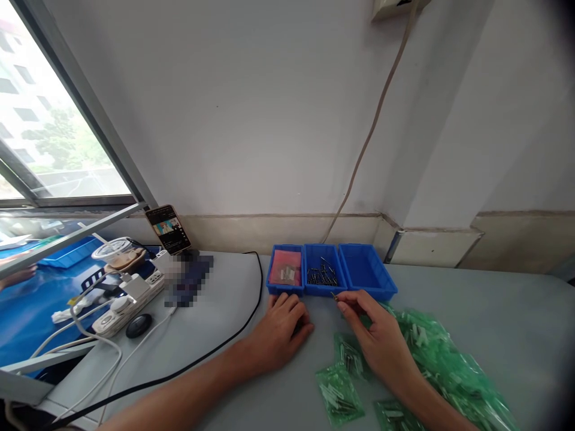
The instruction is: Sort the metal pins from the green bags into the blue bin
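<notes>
My left hand (287,326) rests palm down on the grey table, its fingers loosely bent and nothing visible in them. Its fingertips are by the front wall of the left blue bin (286,289), which holds a pink packet (287,261) and a small clear bag. Between thumb and forefinger of my right hand (368,323) is pinched a small brass-coloured piece (335,296), too small to make out fully. It is just in front of the middle blue bin (326,293), where dark metal screw-like parts (322,275) lie loose. The right blue bin (365,267) has nothing visible inside.
Small green bags of metal parts (339,395) lie near my right hand, beside a large green plastic bag (467,371). A black cable (215,350) crosses the table. To the left are a power strip (130,305), a black mouse-like object (139,325) and a propped phone (169,229).
</notes>
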Motion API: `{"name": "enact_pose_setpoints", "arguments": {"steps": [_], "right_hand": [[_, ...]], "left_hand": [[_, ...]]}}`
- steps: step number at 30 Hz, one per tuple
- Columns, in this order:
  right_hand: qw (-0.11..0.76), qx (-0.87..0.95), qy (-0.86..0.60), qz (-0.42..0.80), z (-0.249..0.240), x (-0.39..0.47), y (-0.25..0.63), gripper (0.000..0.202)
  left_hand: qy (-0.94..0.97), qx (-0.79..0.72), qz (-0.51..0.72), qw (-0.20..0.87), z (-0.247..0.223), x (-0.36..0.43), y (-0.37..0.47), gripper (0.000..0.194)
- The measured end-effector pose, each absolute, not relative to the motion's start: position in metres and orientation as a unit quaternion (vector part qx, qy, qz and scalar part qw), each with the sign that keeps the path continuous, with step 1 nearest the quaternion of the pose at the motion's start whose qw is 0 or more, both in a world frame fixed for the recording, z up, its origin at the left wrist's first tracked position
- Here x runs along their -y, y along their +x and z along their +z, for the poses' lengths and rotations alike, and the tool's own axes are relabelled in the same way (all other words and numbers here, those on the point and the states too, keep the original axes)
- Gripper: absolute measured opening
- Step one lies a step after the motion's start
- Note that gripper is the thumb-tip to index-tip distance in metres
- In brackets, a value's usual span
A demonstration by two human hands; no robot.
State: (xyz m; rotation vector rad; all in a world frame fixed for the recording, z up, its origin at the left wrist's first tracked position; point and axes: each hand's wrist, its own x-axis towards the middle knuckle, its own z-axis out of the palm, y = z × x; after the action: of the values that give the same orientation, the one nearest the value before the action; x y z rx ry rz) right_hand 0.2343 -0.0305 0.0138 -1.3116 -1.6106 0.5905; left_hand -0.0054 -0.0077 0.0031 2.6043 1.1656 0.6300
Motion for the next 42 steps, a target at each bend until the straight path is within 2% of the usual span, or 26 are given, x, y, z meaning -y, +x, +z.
{"name": "enact_pose_setpoints", "arguments": {"steps": [42], "right_hand": [[0.466,0.657,-0.547,0.228,0.0133,0.0301,0.2323,0.026]], "left_hand": [[0.885,-0.382,0.213,0.157,0.0034,0.0041,-0.007,0.012]]}}
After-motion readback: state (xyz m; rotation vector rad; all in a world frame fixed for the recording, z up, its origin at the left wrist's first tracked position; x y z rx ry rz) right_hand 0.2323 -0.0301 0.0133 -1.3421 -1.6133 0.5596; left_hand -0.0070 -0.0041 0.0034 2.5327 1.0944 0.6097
